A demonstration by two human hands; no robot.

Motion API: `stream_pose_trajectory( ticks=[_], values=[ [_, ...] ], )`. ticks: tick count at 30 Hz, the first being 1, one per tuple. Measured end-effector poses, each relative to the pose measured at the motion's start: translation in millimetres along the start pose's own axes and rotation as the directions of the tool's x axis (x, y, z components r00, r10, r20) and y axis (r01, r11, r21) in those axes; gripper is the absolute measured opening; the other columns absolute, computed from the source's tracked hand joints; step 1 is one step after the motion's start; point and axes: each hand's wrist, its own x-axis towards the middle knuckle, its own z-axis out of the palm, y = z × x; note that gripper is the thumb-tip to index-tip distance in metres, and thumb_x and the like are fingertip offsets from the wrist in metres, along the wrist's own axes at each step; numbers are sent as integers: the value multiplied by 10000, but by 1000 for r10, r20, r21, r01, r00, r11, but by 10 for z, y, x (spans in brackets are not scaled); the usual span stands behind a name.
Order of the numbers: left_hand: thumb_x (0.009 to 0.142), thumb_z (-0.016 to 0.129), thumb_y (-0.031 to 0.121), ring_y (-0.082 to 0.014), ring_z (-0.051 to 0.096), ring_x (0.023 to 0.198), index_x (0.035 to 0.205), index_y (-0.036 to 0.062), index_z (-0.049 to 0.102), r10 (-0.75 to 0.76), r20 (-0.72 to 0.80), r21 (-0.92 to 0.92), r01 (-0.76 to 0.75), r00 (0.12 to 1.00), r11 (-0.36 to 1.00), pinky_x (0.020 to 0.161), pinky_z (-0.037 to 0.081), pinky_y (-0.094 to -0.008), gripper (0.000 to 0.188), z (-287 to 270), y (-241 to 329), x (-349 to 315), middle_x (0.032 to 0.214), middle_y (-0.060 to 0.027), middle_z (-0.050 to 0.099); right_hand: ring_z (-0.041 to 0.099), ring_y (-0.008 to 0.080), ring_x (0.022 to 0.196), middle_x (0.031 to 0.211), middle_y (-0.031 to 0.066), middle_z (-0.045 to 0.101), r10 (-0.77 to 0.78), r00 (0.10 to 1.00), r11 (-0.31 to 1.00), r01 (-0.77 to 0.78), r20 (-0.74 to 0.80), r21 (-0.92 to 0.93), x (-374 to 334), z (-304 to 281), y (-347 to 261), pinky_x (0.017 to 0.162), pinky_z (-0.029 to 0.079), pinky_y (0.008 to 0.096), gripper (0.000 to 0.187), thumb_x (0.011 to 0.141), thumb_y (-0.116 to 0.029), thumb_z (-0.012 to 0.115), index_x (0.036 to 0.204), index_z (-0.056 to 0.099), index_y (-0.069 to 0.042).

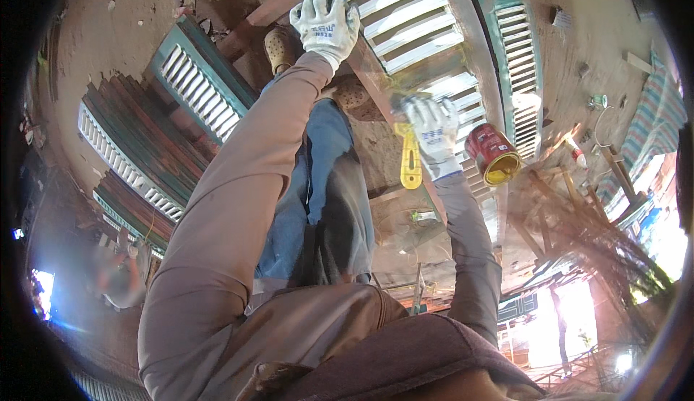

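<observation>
My left hand (pixel 325 25), in a white work glove with dark fingertips, rests at the edge of a louvred shutter (pixel 412 22) with pale slats, its fingers curled over the wooden frame. My right hand (pixel 432 128), gloved alike and smeared by motion, is closed on a putty knife (pixel 410 159) over the shutter's middle rail. The knife's yellow handle hangs below the fingers; its blade is blurred and partly hidden. Beside the right hand a red can (pixel 488 144) sits on the shutter, its opening yellowish inside.
A green-framed shutter (pixel 519 61) lies along the right. More shutters (pixel 202 83) and stacked frames (pixel 144 141) lie on the dirt floor at left. Scrap wood (pixel 571 199), a small tin (pixel 598 102) and a striped sheet (pixel 654 119) are at right. Another person (pixel 124 278) is blurred at far left.
</observation>
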Motion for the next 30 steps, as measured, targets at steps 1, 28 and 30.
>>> stream_pose_trajectory(
  ticks=[1, 28, 30],
  values=[
    [867, 555, 382, -284, 413, 1270, 1272, 216, 578, -1, 9, -7, 1, 1000, 1000, 971, 296, -537, 438, -10, 8, -5, 1294, -41, 508, 564, 132, 1085, 1197, -33, 612, 79, 997, 997, -79, -16, -8, 20, -26, -3, 968, 401, 422, 359, 818, -180, 609, 1177, 603, -173],
    [897, 541, 277, -384, 378, 1323, 1308, 80, 526, 48, 61, 54, -52, 997, 997, 985, 326, -613, 456, -19, 66, -14, 1367, -185, 459, 437, 343, 1282, 1354, 145, 502, 894, 410, 435, -891, -180, 127, 824, 259, 3, 1067, 352, 466, 613, 790, -181, 606, 1371, 458, -52],
    [907, 506, 285, -401, 379, 1317, 1341, 86, 501, 50, 135, 23, -53, 990, 998, 1004, 319, -604, 478, -144, 124, 28, 1370, -201, 452, 427, 345, 1288, 1350, 146, 508, 926, 369, 358, -926, 80, 118, 890, 252, -126, 1050, 364, 452, 573, 809, -191, 581, 1350, 477, -32]
  ],
)
